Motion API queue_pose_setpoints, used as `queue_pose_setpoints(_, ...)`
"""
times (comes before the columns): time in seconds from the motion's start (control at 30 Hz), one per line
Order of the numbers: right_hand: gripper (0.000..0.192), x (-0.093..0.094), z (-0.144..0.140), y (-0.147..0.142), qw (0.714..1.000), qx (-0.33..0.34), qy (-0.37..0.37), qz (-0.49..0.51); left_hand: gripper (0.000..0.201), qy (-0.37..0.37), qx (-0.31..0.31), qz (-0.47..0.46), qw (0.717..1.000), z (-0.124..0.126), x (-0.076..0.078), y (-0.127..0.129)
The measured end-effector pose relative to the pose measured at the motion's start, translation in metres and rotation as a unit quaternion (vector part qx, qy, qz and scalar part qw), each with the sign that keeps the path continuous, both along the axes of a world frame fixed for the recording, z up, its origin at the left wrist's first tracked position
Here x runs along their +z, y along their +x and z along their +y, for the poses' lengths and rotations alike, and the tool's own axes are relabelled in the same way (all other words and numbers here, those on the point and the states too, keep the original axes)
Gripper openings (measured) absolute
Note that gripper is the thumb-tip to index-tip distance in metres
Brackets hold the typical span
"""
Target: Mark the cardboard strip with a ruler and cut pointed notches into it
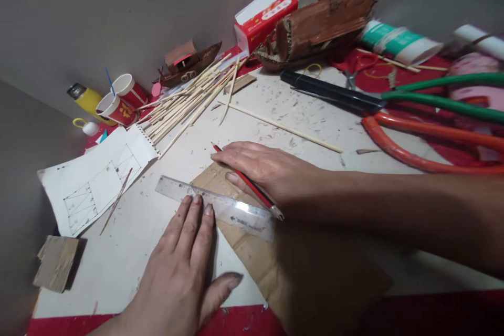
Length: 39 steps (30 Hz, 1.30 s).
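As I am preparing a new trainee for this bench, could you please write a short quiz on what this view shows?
1. True or false: the red-and-black pencil is in the right hand.
2. On what do the fingertips of the left hand rest? A) the red-handled scissors; B) the clear ruler; C) the spiral-torn drawing sheet.
3. How many red paper cups stand beside the yellow bottle?

Key: 1. True. 2. B. 3. Two.
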State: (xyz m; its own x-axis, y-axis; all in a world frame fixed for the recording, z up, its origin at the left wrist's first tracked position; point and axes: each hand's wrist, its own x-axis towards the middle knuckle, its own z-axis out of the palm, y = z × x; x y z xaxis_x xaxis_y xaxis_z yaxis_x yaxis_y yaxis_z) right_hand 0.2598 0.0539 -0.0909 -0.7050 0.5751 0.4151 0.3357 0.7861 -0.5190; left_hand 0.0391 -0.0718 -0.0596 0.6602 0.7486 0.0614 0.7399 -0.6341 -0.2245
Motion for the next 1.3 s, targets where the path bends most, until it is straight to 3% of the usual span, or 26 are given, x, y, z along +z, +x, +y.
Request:
queue_pose_setpoints(0.3, 0.034, 0.008, -0.002, 0.001, 0.999, 0.008, -0.036, -0.020, 0.083, -0.045, -0.024, -0.009, 0.999, 0.003, 0.005, -0.004)
queue_pose_setpoints(0.67, 0.029, -0.002, -0.002, -0.001, 0.999, 0.015, -0.026, 0.020, 0.087, -0.047, -0.045, -0.013, 0.998, 0.002, 0.003, -0.007)
queue_pose_setpoints(1.3, 0.033, -0.006, 0.001, -0.001, 0.999, 0.015, -0.032, 0.025, 0.085, -0.085, -0.029, -0.037, 0.995, 0.002, 0.004, -0.008)
